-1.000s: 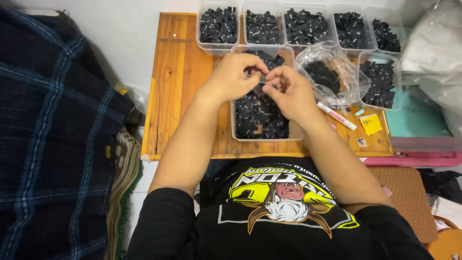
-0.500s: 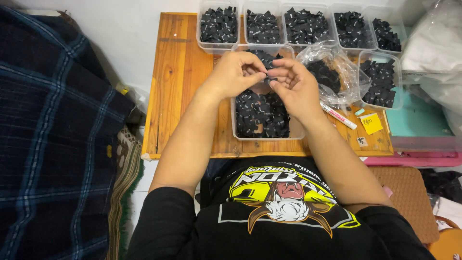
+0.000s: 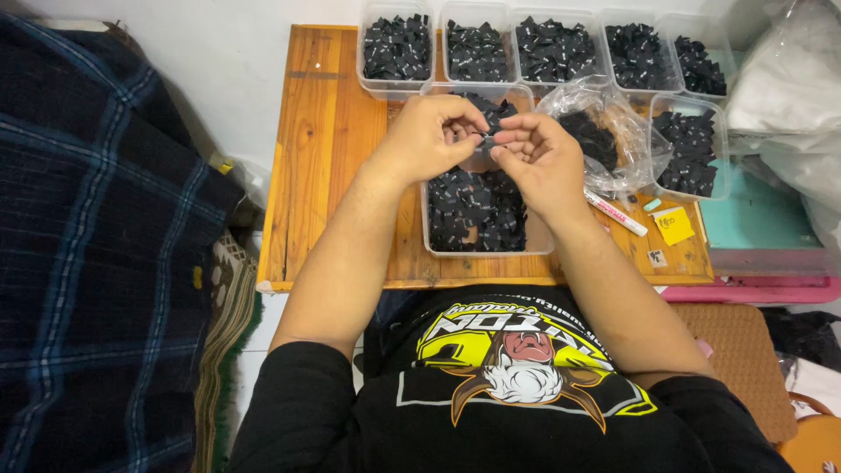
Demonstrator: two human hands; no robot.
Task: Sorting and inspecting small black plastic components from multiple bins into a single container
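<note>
Above the middle tub (image 3: 480, 229), I am seeing both hands meeting fingertip to fingertip. My left hand (image 3: 427, 138) is curling in from 9 o'clock and my right hand (image 3: 540, 159) from 3 o'clock, and between them they are pinching one small black tag (image 3: 483, 138); neither hand is spread. Held right over the tub, I judge, a dropped tag is falling back among its own kind.

That clear tub is sitting long-ways on the wooden board (image 3: 326, 158) and is holding a loose heap of the same black folded tags. At 12 o'clock a row of five clear tubs (image 3: 543, 48) is lining the board's far edge, each part-filled with black tags, probably as sorted lots within arm's reach. At 2 o'clock a crumpled clear bag (image 3: 604, 131) is lying open with more tags inside, and beyond it another tub (image 3: 692, 149) is standing at 3 o'clock.

Near the right wrist a white marker (image 3: 616, 213) with red print is lying slantwise. Just past it a yellow square note (image 3: 674, 226) is bearing handwriting, with two tiny scraps beside it, one pale, one white. Off the board at 3 o'clock, a teal lid is resting on a pink tray.
</note>
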